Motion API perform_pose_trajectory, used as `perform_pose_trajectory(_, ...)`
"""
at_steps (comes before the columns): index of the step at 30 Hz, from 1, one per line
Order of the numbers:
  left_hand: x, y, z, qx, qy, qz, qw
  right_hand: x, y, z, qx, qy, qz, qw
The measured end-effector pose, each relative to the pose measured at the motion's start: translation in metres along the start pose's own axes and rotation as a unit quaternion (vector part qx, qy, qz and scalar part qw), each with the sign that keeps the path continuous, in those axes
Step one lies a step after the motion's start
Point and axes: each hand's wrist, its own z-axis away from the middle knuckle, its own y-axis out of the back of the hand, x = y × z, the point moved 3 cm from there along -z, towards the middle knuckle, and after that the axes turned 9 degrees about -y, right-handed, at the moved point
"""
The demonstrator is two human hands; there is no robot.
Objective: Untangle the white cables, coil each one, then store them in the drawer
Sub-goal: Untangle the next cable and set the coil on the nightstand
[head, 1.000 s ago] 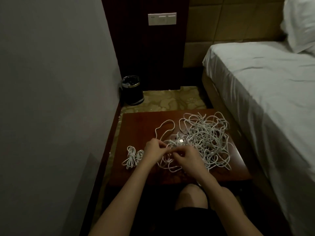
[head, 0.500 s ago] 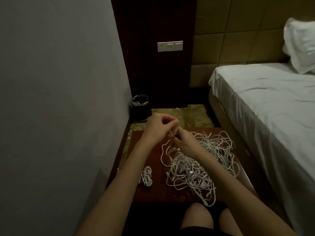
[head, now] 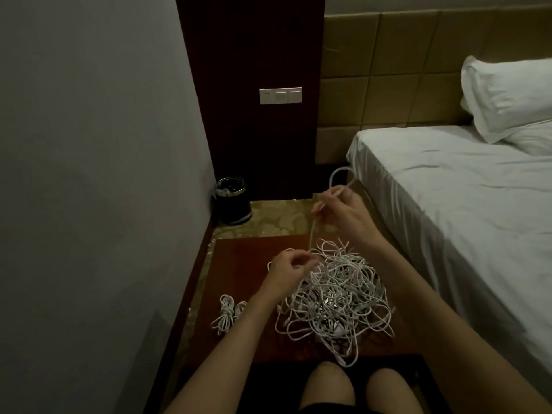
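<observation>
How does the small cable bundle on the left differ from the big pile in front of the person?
The bundle is small and gathered into neat loops; the pile is far larger and a loose tangle. The bundle lies untouched near the table's left edge; both hands work a strand from the pile. Both are white cable on the same table.

this looks like a hotel bedroom, dimly lit. a bed (head: 466,204) made up with a plain white sheet fills the right side, with a white pillow (head: 504,97) leaning against a padded, square-panelled headboard (head: 397,70). beside the headboard stands a dark wood wall panel (head: 254,40) carrying a white switch plate (head: 280,95). a small black waste bin (head: 232,200) with a liner stands on patterned flooring (head: 280,216) in the corner by a plain grey wall (head: 89,174). a low reddish wooden table (head: 239,264) sits between wall and bed.
</observation>
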Motion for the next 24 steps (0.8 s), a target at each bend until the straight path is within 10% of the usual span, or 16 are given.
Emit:
perform_pose_trajectory(4, -0.010, 0.008, -0.002, 0.011, 0.019, -0.130, 0.991, -0.025, 0.019, 0.006, 0.023, 0.009, -0.069, 0.997)
perform_pose_trajectory(9, 0.033, 0.049, -0.025, 0.164, -0.037, -0.075, 0.983, 0.005, 0.033, 0.013, 0.000, -0.092, 0.275, 0.957)
perform_pose_trajectory(14, 0.112, 0.056, -0.036, 0.187, -0.147, 0.000, 0.971, 0.037, -0.002, 0.001, -0.055, -0.066, 0.390, 0.917)
perform_pose_trajectory(19, 0.111, 0.041, -0.032, 0.163, -0.132, 0.117, 0.971, 0.006, -0.004, -0.013, 0.010, 0.041, 0.232, 0.972)
perform_pose_trajectory(24, 0.049, 0.005, -0.013, 0.041, -0.051, 0.014, 0.998, -0.029, 0.001, -0.009, 0.017, 0.088, 0.070, 0.994)
